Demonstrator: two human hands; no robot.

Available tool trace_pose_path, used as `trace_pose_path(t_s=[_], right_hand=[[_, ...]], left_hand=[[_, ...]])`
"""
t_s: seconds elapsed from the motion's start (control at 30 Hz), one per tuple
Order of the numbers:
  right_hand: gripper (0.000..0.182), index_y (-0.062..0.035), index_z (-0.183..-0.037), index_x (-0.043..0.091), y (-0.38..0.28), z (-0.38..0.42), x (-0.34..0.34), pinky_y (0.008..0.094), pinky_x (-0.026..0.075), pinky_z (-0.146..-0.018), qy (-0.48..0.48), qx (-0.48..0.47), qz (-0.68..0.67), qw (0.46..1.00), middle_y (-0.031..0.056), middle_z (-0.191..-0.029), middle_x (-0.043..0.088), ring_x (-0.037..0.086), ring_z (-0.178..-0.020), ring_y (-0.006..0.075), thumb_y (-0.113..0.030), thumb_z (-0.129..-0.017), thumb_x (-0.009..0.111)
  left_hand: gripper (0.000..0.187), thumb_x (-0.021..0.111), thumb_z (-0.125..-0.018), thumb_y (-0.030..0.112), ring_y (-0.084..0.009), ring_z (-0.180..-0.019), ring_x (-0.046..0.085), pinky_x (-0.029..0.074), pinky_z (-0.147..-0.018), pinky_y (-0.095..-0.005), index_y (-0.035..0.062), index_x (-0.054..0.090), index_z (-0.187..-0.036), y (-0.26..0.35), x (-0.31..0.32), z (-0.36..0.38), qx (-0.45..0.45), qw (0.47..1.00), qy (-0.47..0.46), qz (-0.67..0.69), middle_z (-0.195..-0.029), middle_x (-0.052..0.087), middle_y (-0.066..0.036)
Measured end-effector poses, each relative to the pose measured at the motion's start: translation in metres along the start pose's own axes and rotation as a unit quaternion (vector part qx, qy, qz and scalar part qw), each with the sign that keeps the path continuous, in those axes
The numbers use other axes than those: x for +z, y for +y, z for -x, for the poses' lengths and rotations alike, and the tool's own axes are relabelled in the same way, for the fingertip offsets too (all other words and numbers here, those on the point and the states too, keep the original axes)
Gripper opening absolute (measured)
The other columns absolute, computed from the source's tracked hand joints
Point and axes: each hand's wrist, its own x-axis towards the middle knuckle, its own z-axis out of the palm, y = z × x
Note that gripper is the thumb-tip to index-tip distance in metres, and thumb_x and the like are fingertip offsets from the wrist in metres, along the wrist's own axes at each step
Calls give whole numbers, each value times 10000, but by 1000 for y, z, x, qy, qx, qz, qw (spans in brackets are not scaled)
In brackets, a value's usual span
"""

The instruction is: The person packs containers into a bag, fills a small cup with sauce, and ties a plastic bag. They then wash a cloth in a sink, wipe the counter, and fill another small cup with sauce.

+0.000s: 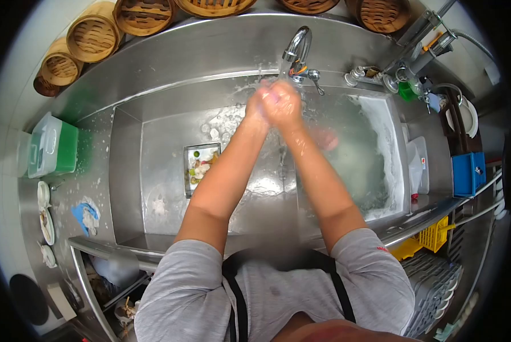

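Both hands are pressed together beneath the running tap [297, 48], over the divider between two steel basins. My right hand [285, 102] is wet, its fingers curled over my left hand. Blur and splashing water smear my left hand [256, 105], and its fingers are mostly hidden. Pink shows between the hands; I cannot make out whether it is skin or an object. In the left basin [158, 148], near my left forearm, sits a square metal strainer tray [186, 171] with food scraps. Cloudy water [355, 165] with foam fills the right basin, and a blurred reddish shape [325, 138] shows beside my right forearm.
Bamboo steamers [93, 39] line the back ledge. A tub of green liquid [56, 145] and a blue-and-white cloth [87, 216] are on the left counter. At right are a spray hose [472, 40], a blue box [468, 174] and a yellow basket [434, 233].
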Motion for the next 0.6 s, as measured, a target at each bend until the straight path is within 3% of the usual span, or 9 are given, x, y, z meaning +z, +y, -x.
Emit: trace_pose_path(t_s=[0.07,0.1,0.13,0.23,0.27,0.37,0.43,0.5,0.6], right_hand=[[238,-48,-591,508,16,-10,-2,379,415,-563,27,165,-72,983,144,-658,515,510,-644,322,-249,-663,615],[222,-49,-594,512,9,-6,-1,381,417,-565,25,139,-60,988,145,-664,518,511,-649,324,-236,-664,610],[205,-50,-598,515,-3,2,0,383,418,-568,21,113,-47,992,146,-670,521,512,-654,327,-223,-665,604],[194,-31,-618,517,-7,9,8,386,416,-568,11,41,-74,996,156,-685,526,520,-648,319,-194,-698,586],[197,-21,-627,516,-6,14,10,386,414,-567,7,22,-94,995,161,-689,527,523,-643,314,-186,-714,580],[196,-32,-713,546,21,2,6,357,428,-652,-33,166,-24,985,150,-742,549,535,-710,301,-224,-745,567],[243,-37,-744,562,50,-4,9,361,437,-703,-8,185,77,980,137,-769,580,560,-778,311,-280,-751,564],[281,-13,-768,555,61,-3,22,328,436,-678,42,208,-241,947,134,-766,584,564,-738,247,-294,-758,565],[318,13,-767,545,34,-20,1,296,430,-643,-41,200,-309,929,116,-747,582,550,-699,169,-304,-756,575]], left_hand=[[230,365,-854,295,-171,-695,536,449,-596,-297,97,483,-861,7,24,8,-14,979,116,-166,-778,526,-55],[245,356,-861,305,-168,-663,540,449,-563,-295,99,487,-851,10,39,13,-19,954,173,-245,-757,532,-49],[270,354,-869,333,-144,-579,528,410,-463,-270,105,494,-835,11,48,15,-31,971,170,-164,-716,531,-14],[279,365,-870,346,-141,-545,521,412,-449,-271,100,493,-841,33,29,13,-87,942,129,-297,-724,539,-10],[313,359,-876,356,-139,-591,531,448,-505,-278,77,499,-849,40,-16,2,-167,971,2,-169,-759,545,-22],[356,357,-879,361,-151,-635,544,471,-578,-290,39,508,-873,20,41,24,-15,937,183,-297,-803,556,-49],[403,363,-876,375,-162,-708,560,475,-631,-303,3,509,-927,27,44,25,-42,929,154,-335,-845,562,-79],[420,367,-874,382,-170,-752,564,476,-667,-309,-7,508,-948,40,64,31,-42,912,132,-387,-876,565,-94],[397,434,-856,352,-159,-736,556,464,-656,-281,-12,534,-977,54,73,36,-58,919,73,-383,-885,575,-94]])
